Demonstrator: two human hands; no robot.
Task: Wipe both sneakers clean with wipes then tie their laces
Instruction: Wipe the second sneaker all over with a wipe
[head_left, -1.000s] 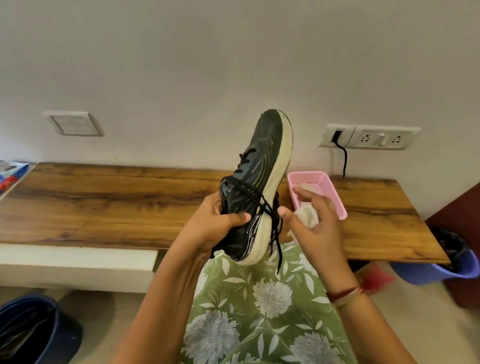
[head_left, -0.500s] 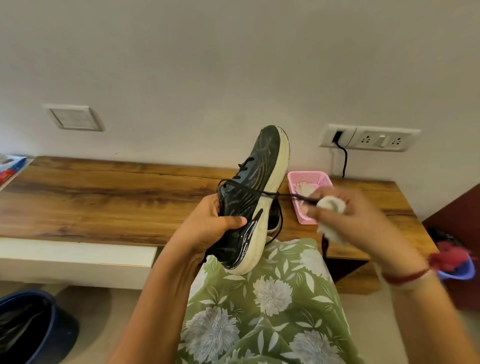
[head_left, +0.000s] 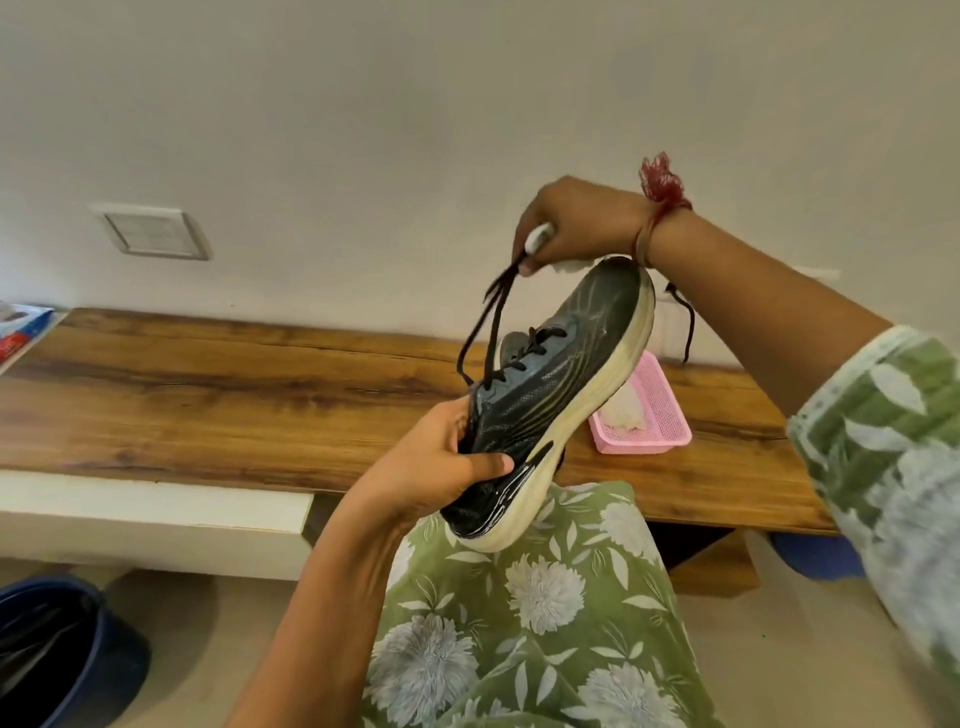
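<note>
Left hand grips sneaker; right hand pinches laces, wipe; sneaker partly hides pink basket.

L hand low, gripping, R hand raised, fingertips pinching, wrist bent

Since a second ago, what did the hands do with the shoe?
The right hand, still holding its wipe, pinched the laces and pulled them up high by the toe of the sneaker. The left hand still grips the heel end. The pink basket stayed on the wooden table.
</note>
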